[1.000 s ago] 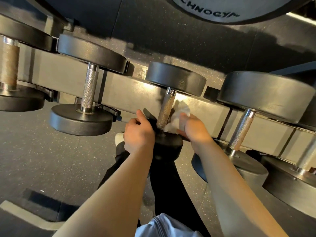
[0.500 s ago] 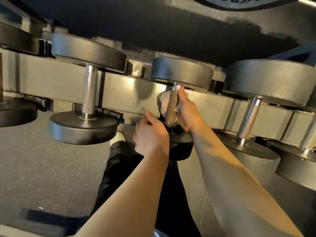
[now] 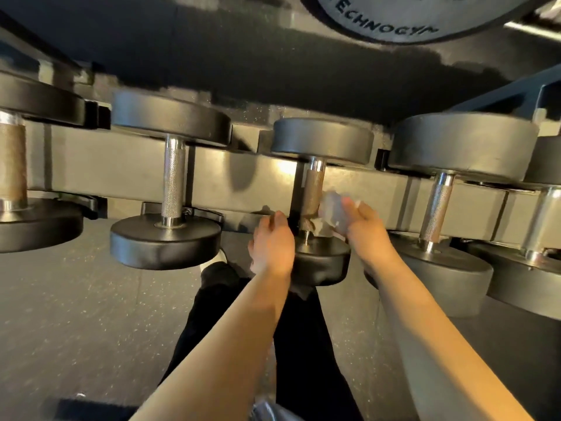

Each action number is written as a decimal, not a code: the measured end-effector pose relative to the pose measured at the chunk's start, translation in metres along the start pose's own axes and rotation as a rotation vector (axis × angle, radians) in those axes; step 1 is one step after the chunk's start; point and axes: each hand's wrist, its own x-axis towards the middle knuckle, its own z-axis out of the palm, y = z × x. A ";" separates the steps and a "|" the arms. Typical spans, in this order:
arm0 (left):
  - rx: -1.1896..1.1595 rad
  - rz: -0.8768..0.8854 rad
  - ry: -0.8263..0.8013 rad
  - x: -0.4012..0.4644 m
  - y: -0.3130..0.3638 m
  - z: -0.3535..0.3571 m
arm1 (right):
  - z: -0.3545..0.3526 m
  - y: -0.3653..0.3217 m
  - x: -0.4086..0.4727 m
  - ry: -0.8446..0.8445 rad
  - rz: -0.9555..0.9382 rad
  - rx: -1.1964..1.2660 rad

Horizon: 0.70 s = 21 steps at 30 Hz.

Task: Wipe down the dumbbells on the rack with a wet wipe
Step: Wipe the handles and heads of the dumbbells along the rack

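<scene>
Above the dumbbells — plate marked "TECHNOGYM"

The wet wipe is a smear of motion blur against the small dumbbell's handle, and the right hand is blurred too, so how its fingers lie on the wipe cannot be told. The left hand covers the near head's left edge, its fingertips hidden. The leftmost dumbbell, the rightmost dumbbell and the lettered weight plate are cut off by the frame.
</scene>
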 end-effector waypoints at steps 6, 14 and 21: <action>-0.060 0.298 0.065 -0.017 0.000 -0.056 | 0.028 -0.025 0.015 -0.032 -0.841 -1.000; -0.108 -0.134 -0.043 -0.015 -0.012 -0.006 | 0.008 -0.019 0.018 -0.607 -0.812 -1.459; -0.262 -0.159 0.356 -0.011 -0.014 0.023 | 0.009 -0.031 0.023 -0.249 -0.986 -1.799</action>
